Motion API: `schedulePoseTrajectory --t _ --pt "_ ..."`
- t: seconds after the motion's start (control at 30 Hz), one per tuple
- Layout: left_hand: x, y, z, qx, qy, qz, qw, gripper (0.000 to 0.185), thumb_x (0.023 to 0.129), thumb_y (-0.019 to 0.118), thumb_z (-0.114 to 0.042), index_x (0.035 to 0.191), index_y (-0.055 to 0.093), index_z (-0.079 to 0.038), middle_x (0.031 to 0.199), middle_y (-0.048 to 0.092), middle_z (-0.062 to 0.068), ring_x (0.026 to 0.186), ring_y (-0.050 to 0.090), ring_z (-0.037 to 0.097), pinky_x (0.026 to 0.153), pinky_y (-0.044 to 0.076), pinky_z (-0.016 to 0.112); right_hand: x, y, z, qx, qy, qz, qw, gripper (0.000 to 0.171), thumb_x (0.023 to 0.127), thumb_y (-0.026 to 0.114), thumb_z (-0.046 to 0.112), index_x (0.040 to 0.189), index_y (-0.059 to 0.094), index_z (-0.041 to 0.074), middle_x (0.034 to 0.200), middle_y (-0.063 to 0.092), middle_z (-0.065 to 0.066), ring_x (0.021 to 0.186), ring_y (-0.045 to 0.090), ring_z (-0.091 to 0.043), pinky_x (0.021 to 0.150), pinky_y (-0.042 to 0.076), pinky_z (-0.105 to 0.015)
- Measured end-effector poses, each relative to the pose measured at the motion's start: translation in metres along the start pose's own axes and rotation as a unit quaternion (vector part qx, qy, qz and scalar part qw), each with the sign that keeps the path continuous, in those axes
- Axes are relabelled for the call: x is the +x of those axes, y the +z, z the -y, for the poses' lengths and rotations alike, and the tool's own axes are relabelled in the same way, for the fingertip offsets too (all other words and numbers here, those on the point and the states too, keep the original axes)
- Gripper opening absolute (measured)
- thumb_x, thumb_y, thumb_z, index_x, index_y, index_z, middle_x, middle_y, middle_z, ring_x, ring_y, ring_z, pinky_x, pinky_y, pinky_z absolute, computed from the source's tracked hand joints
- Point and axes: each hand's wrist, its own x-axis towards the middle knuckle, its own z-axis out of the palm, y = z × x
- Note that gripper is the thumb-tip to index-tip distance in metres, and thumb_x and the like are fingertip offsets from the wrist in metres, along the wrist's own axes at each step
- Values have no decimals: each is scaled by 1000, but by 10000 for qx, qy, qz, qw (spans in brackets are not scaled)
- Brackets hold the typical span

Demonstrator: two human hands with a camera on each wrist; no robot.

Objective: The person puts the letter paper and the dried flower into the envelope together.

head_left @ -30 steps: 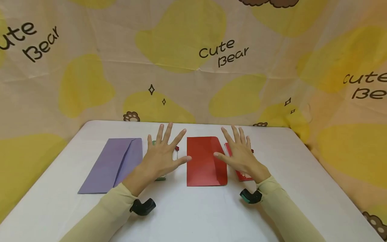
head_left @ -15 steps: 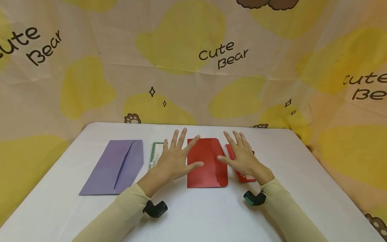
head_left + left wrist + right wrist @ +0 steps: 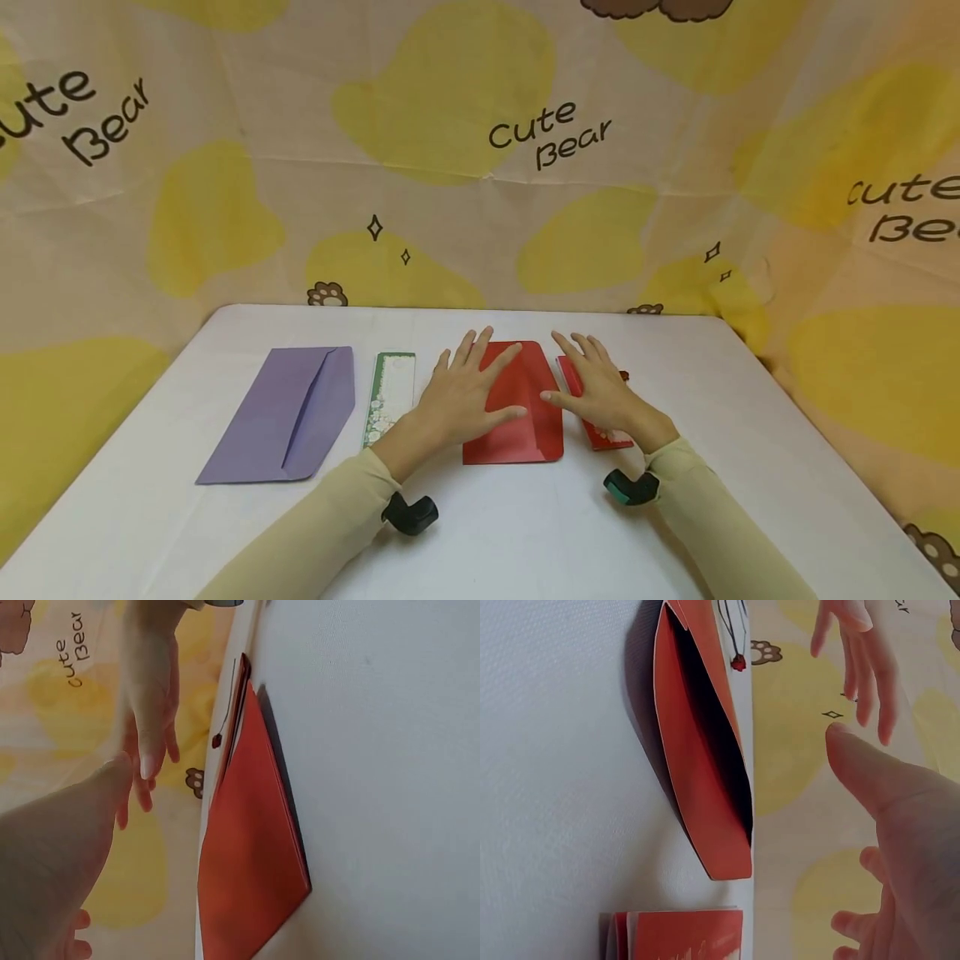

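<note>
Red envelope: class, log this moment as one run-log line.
left hand: open, on red envelope | right hand: open, over red card | purple envelope: untouched

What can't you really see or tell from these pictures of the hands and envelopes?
- Red card: in the head view the right hand covers most of it, so its print cannot be read.
- Red envelope: the left hand hides its left part; whether the hand touches it is unclear.
- Green bookmark: its pattern is too small in the head view.

Red envelope (image 3: 517, 408), purple envelope (image 3: 285, 412), green-bordered card (image 3: 390, 396), white table (image 3: 487, 533)
</note>
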Motion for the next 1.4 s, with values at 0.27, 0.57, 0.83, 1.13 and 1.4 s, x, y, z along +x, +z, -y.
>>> schedulePoseTrajectory --t 0.27,0.57,0.83,1.13,1.4 --pt "8 8 -6 -190 34 312 9993 83 90 62 -65 159 30 -32 164 29 18 152 29 42 115 35 66 2 3 -4 159 -111 96 9998 93 88 73 49 161 23 20 163 25 -24 151 17 -48 107 28 -81" --pt "13 13 -8 -474 -15 689 9965 79 89 67 -60 157 33 -36 162 31 18 151 30 42 114 39 62 2 2 -5 332 -53 265 9991 89 88 76 45 159 31 18 161 31 -23 150 22 -46 106 33 -78" --pt "12 17 -8 -542 -53 844 9949 74 91 65 -59 156 35 -39 163 30 19 148 33 41 105 49 59 2 4 -6 556 -29 491 9972 83 87 77 42 156 38 17 157 39 -20 145 31 -43 104 43 -70" --pt "11 25 -9 -513 -69 1000 9936 72 92 60 -63 155 35 -40 165 26 20 152 26 46 112 40 62 0 6 -9 692 -103 644 9955 75 88 78 37 152 45 16 151 48 -18 141 36 -42 104 46 -66" --pt "11 33 -10 -571 -260 1238 9903 68 93 58 -64 154 37 -42 167 21 21 152 19 53 114 38 63 0 11 -12 623 61 851 9944 73 88 79 35 151 47 17 145 50 -18 133 42 -37 99 53 -56"
